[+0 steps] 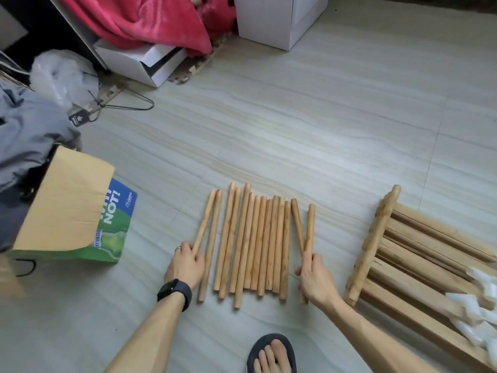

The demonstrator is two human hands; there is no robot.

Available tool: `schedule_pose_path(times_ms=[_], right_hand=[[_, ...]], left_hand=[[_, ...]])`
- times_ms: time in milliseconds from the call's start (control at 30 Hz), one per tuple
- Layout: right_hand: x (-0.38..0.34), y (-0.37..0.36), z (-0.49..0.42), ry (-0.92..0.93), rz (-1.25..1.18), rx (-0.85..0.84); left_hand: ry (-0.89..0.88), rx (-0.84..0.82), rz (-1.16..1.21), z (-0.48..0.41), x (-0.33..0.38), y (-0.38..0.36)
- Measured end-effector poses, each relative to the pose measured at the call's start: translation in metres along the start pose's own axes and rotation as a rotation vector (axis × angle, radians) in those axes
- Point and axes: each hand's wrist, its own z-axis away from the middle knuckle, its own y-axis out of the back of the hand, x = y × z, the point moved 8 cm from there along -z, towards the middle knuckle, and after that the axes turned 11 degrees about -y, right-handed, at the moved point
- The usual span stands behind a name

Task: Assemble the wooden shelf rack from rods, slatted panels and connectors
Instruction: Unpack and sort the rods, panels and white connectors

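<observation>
Foot (271,354) in sandal nearest. Left hand (185,265) fingers curl round lower end of tilted rod (205,219); right hand (313,275) clamps two crossed rods (310,224). Btwn hands, rod row (252,243) lies on floor (322,130); slatted panels (419,254) w/ white connectors (473,302) at right.

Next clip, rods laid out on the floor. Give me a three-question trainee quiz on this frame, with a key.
1. True or false: the left hand and the right hand each grip at least one of the rods.
2. Where do the slatted panels lie? A: left of the rods. B: right of the rods. C: on top of the rods.
3. What is strapped just behind the left hand?

Key: 1 true. 2 B. 3 a black watch.
</observation>
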Motion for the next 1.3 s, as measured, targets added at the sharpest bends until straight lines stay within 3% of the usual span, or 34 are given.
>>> schedule_pose_path(times_ms=[267, 467, 667, 767, 900, 1300], right_hand=[[0.004, -0.006, 0.000, -0.005, 0.194, 0.125], [0.006, 0.010, -0.016, 0.003, 0.130, 0.239], [0.001, -0.017, -0.008, 0.134, 0.316, 0.134], [0.001, -0.033, -0.004, 0.115, 0.280, 0.049], [-0.006, -0.033, -0.005, 0.103, 0.255, 0.000], [0.002, 0.009, -0.020, 0.010, 0.221, 0.164]], left_hand=[[-0.023, 0.000, 0.071, -0.006, 0.025, -0.021], [-0.073, -0.018, 0.096, -0.009, 0.041, -0.028], [-0.207, -0.073, 0.059, 0.007, 0.057, -0.042], [-0.188, -0.183, -0.001, 0.013, 0.063, -0.058], [-0.213, -0.202, -0.075, -0.001, 0.064, -0.051], [-0.405, -0.273, -0.144, -0.037, 0.145, -0.064]])
